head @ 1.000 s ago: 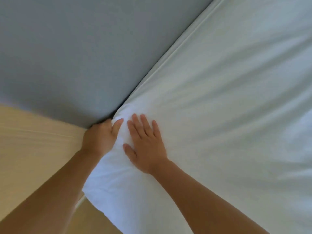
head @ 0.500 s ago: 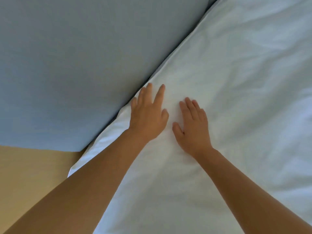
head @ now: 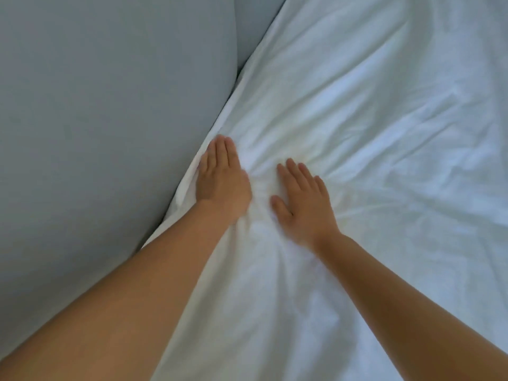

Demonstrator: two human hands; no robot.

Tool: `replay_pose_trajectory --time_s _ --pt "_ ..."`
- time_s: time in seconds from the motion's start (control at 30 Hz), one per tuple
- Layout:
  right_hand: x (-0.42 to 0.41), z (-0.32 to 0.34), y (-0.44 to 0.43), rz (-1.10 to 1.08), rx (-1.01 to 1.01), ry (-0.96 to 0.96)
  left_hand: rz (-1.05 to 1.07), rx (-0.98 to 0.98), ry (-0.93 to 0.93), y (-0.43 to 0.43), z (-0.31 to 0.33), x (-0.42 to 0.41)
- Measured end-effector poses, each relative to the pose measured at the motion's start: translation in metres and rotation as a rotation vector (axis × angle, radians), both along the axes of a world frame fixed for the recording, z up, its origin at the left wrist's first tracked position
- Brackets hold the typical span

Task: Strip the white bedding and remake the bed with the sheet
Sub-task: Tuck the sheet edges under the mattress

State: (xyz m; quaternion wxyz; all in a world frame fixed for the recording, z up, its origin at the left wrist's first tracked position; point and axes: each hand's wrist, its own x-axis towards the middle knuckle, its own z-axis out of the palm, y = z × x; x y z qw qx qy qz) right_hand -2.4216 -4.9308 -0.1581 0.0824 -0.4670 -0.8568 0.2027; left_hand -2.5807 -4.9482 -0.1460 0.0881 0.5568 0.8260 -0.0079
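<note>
A grey panel stood against the left edge of the creased white sheet, which covered the bed. The left hand lay flat at that edge, fingers straight and together. The right hand pressed flat nearby, fingers spread, gripping nothing.

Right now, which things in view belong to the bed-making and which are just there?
In the job: white sheet; left hand, pressing flat at the sheet's edge; right hand, flat on the sheet.
Just there: grey panel alongside the sheet's edge.
</note>
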Motion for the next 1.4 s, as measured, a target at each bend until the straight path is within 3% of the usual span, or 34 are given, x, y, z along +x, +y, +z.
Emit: replay_pose_trajectory --time_s 0.1,0.13,0.23,0.33,0.4,0.47,0.53,0.6,0.67,0.7,0.87,0.93,1.0,1.03,1.13,1.17,1.2,1.4 --pt "0.012 0.002 0.01 -0.074 0.065 0.055 -0.169 0.296 0.03 0.035 0.013 0.017" --pt "0.021 0.002 0.015 -0.114 0.082 0.027 -0.243 0.308 0.021 0.039 0.012 0.021" --pt "0.075 -0.005 0.026 -0.161 0.053 -0.233 -0.24 0.025 -0.003 0.027 -0.007 0.03" --pt "0.19 -0.008 0.02 -0.611 -0.011 -0.45 -0.053 -0.038 -0.059 0.005 -0.017 0.044" --pt "0.257 0.007 0.006 -1.008 -0.176 -0.503 -0.053 -0.007 -0.091 -0.014 -0.017 0.069" --pt "0.273 0.015 -0.001 -1.173 -0.233 -0.481 -0.106 0.022 -0.147 -0.035 -0.016 0.1" --pt "0.244 0.014 -0.012 -0.97 -0.108 -0.361 -0.199 0.015 -0.192 -0.057 -0.013 0.137" --pt "0.192 0.011 -0.039 -0.506 -0.011 -0.22 -0.292 -0.006 -0.222 -0.082 -0.011 0.173" --pt "0.166 0.004 -0.081 -0.105 -0.005 -0.23 -0.349 -0.054 -0.228 -0.112 -0.01 0.195" --pt "0.176 0.004 -0.097 -0.042 0.0 -0.276 -0.353 -0.081 -0.203 -0.129 -0.012 0.2" --pt "0.374 -0.007 -0.166 -0.56 -0.047 -0.459 -0.144 -0.136 -0.098 -0.202 -0.02 0.211" --pt "0.449 0.001 -0.191 -0.837 -0.164 -0.512 -0.023 -0.179 -0.136 -0.227 -0.019 0.248" --pt "0.473 0.007 -0.204 -1.017 -0.228 -0.461 -0.032 -0.207 -0.211 -0.251 -0.014 0.315" --pt "0.474 0.008 -0.211 -0.943 -0.169 -0.405 -0.084 -0.204 -0.233 -0.264 -0.012 0.356" --pt "0.482 0.002 -0.246 -0.236 0.035 -0.326 -0.243 -0.202 -0.219 -0.303 -0.013 0.472" --pt "0.507 0.003 -0.255 -0.136 0.014 -0.343 -0.266 -0.207 -0.208 -0.315 -0.014 0.505" --pt "0.548 0.0 -0.263 -0.167 -0.011 -0.343 -0.278 -0.22 -0.196 -0.328 -0.016 0.534" --pt "0.848 0.01 -0.322 -0.843 -0.274 -0.501 -0.464 -0.31 -0.287 -0.388 -0.005 0.698"
